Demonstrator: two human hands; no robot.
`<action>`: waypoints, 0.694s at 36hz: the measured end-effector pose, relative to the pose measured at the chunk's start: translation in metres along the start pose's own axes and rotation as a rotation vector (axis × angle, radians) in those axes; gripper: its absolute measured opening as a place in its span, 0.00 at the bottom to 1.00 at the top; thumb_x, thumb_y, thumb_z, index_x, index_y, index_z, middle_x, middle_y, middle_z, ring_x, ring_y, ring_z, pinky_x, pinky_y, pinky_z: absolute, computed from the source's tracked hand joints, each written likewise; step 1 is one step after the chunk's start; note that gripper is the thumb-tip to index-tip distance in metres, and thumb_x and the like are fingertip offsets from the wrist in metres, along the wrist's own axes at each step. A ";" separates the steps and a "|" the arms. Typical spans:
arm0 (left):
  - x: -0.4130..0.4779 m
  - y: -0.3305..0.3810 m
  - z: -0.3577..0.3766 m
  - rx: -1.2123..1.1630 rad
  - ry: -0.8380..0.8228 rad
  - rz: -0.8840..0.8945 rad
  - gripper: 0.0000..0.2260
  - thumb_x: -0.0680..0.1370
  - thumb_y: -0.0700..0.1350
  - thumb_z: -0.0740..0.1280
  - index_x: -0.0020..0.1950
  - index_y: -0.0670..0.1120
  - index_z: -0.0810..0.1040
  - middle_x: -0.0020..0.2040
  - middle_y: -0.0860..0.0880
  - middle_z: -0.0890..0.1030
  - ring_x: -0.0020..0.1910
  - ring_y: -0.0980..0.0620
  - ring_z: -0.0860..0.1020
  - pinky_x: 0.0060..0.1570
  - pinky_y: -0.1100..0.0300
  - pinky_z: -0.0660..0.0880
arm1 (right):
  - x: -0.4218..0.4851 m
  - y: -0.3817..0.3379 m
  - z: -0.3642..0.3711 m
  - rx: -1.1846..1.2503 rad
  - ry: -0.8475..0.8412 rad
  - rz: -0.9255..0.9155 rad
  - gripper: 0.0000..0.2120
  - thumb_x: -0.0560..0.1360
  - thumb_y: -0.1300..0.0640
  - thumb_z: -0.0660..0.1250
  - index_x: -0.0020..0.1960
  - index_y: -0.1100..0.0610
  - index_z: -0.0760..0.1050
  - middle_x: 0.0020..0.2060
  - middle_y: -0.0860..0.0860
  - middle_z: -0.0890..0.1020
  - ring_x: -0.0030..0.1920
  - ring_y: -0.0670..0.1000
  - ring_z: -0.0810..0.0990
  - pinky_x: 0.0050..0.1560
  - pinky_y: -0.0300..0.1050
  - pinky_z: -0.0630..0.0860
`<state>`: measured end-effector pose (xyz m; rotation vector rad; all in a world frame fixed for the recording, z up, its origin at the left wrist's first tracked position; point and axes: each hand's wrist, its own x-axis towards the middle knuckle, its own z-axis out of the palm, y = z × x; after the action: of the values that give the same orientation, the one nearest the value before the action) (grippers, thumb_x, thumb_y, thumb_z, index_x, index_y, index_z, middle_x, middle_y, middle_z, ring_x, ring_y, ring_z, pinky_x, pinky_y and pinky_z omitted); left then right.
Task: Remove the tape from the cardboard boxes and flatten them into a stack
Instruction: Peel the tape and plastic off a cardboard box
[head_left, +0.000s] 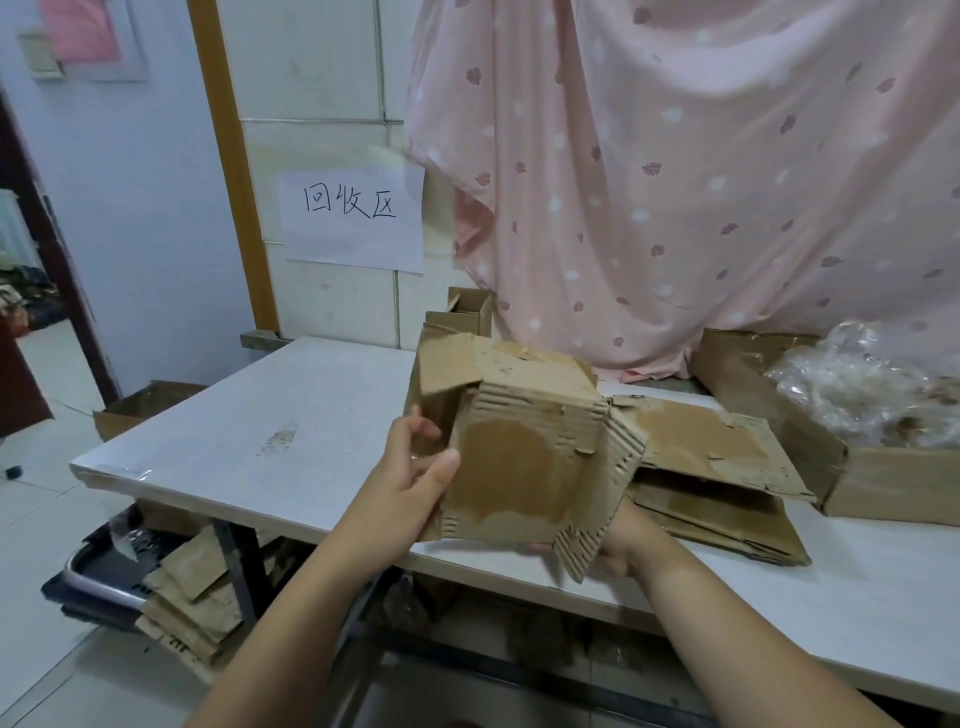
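Note:
I hold a worn brown cardboard box (511, 441) above the front edge of the white table (249, 431). Its outer paper is torn off in places, showing the corrugation, and its flaps hang loose. My left hand (415, 478) grips its left side, thumb on the front face. My right hand (618, 545) supports it from below at the right and is mostly hidden by a hanging flap. A stack of flattened cardboard (717, 478) lies on the table just right of the box. I cannot make out any tape on the held box.
An open box (883, 483) holding crumpled clear tape and plastic (872, 384) stands at the right. A small upright box (470, 309) is by the wall behind. A pink curtain (675, 182) hangs behind. Under the table lie a cardboard pile (192, 608) and a cart.

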<state>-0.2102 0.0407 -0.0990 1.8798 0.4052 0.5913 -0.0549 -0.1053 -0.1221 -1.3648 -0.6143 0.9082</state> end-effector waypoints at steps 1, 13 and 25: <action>-0.001 0.002 0.000 -0.018 -0.017 -0.007 0.10 0.79 0.51 0.58 0.60 0.52 0.64 0.72 0.50 0.66 0.46 0.68 0.78 0.39 0.74 0.73 | 0.000 0.000 0.002 0.004 -0.002 0.016 0.13 0.78 0.66 0.61 0.59 0.55 0.75 0.52 0.55 0.81 0.47 0.57 0.83 0.45 0.55 0.82; 0.006 -0.005 -0.007 -0.135 0.098 -0.038 0.10 0.74 0.43 0.71 0.52 0.56 0.78 0.51 0.54 0.83 0.52 0.53 0.81 0.48 0.59 0.79 | 0.006 0.003 0.000 0.188 0.153 0.115 0.15 0.82 0.56 0.52 0.53 0.61 0.76 0.43 0.60 0.84 0.45 0.60 0.83 0.50 0.58 0.79; 0.006 -0.006 -0.006 -0.269 0.201 -0.204 0.17 0.76 0.60 0.60 0.53 0.51 0.81 0.50 0.52 0.84 0.49 0.53 0.82 0.50 0.56 0.76 | 0.004 -0.006 0.002 0.149 0.121 0.009 0.10 0.80 0.63 0.58 0.57 0.57 0.76 0.44 0.56 0.85 0.41 0.55 0.84 0.44 0.49 0.81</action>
<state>-0.2091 0.0509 -0.1019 1.5074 0.6097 0.6639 -0.0533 -0.1000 -0.1160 -1.2788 -0.4395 0.8552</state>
